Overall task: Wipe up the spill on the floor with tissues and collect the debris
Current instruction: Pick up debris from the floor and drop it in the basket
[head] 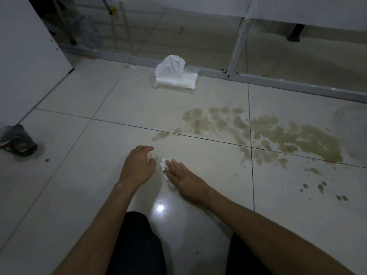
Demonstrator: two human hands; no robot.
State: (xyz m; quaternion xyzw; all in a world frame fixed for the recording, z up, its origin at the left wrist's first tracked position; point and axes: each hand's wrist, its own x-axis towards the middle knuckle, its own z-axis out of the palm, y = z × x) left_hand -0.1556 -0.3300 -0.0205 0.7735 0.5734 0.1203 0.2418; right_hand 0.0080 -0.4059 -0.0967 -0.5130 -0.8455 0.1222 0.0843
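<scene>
Under the right hand [183, 178], flat with fingers spread, a crumpled tissue [163, 165] is pressed on the floor [89, 175]; the left hand [139, 165] hovers open beside it. Farther right, the brown spill [278, 135] looks mostly unwiped. Beyond, the tissue pack [175, 79] waits.

1. My left hand [139, 165] hovers low over the tiled floor [99, 175], fingers loosely curled, holding nothing.
2. My right hand [183, 178] lies flat, fingertips touching a crumpled tissue [163, 164] between both hands.
3. Brownish spill [278, 135] spreads to the right, well apart.
4. Tissue pack [175, 80] sits beyond, near the metal frame [297, 84].
</scene>
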